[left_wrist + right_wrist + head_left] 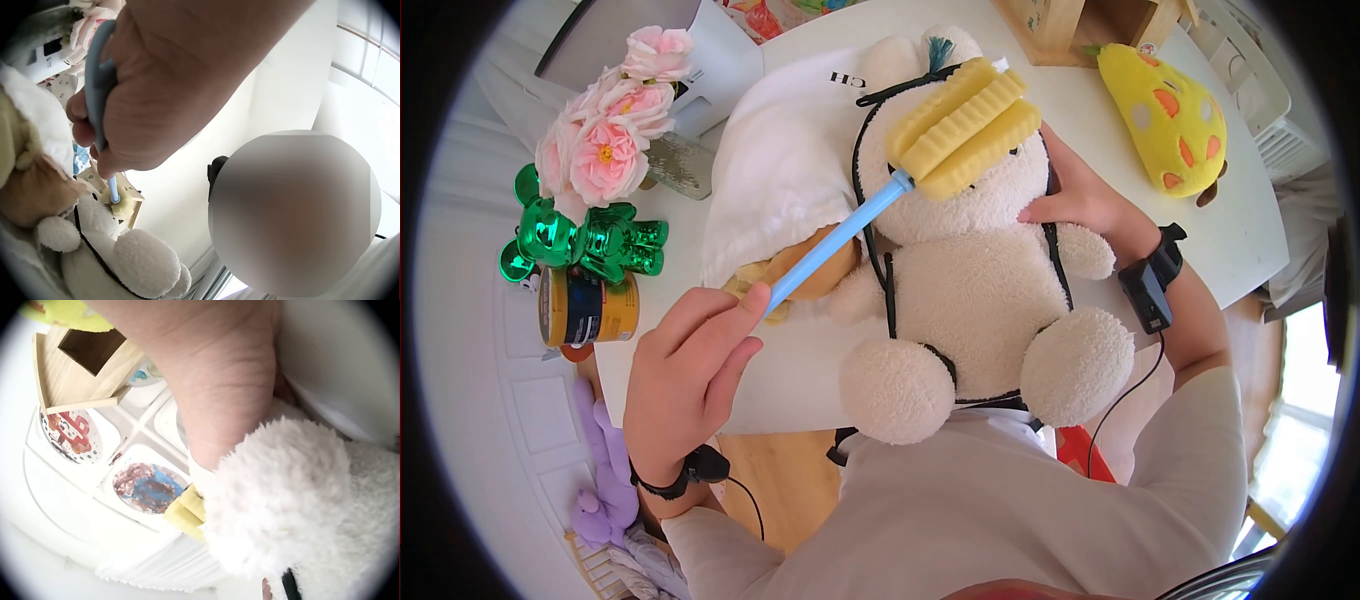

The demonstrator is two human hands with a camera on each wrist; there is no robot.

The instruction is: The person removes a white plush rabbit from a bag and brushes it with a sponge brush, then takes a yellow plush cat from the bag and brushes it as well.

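left hand (685, 362): grip pinching duster (890, 192) handle, likely for reach | right hand (1090, 197): grip clasping stuffed toy (975, 285) by head, apparently steadying it at table's (770, 402) near edge

Bright daylight, dark fisheye edges
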